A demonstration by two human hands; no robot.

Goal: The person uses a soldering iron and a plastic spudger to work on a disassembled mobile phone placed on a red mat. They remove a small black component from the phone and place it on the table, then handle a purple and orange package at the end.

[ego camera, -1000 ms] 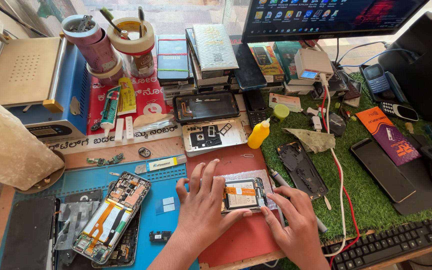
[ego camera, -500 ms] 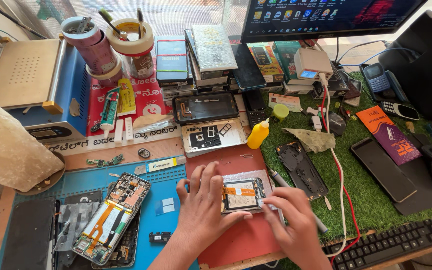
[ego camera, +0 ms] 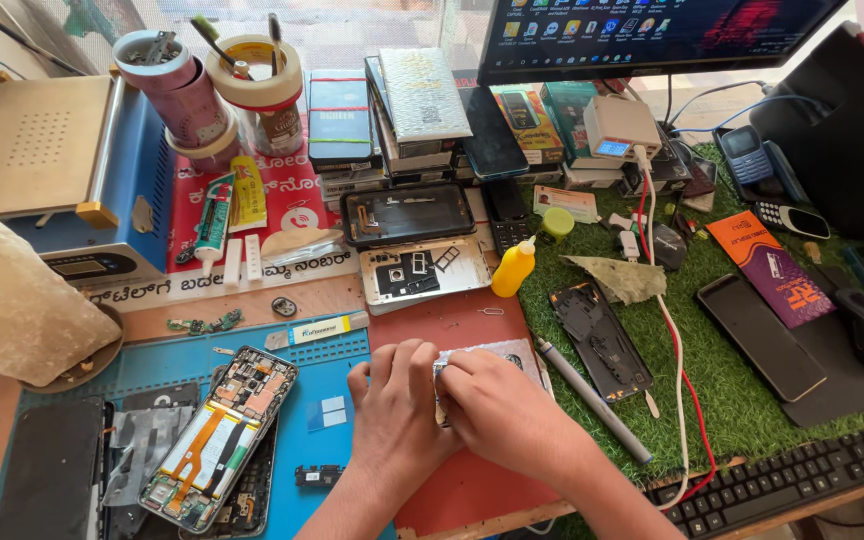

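Both hands, left hand point(ego camera: 397, 415) and right hand point(ego camera: 497, 405), fingers pinched together on small phone part point(ego camera: 497, 352) over red mat point(ego camera: 472, 480); seating it seems underway, steady pressure needed next.

1. A computer monitor point(ego camera: 652, 30) stands at the back right, its lit screen dark with rows of small coloured icons.
2. A stack of flat boxes point(ego camera: 342, 125) sits at back centre, the top one dark blue; a silvery patterned packet point(ego camera: 422, 95) lies tilted just beside it.
3. Green and teal boxes point(ego camera: 542, 120) stand under the monitor.
4. A white meter point(ego camera: 620, 128) shows a small blue display.
5. A red printed sheet point(ego camera: 292, 195) lies beneath glue tubes.
6. An orange and purple card point(ego camera: 767, 265) rests on the green turf, right.
7. A dark handset screen point(ego camera: 760, 335) lies near it.
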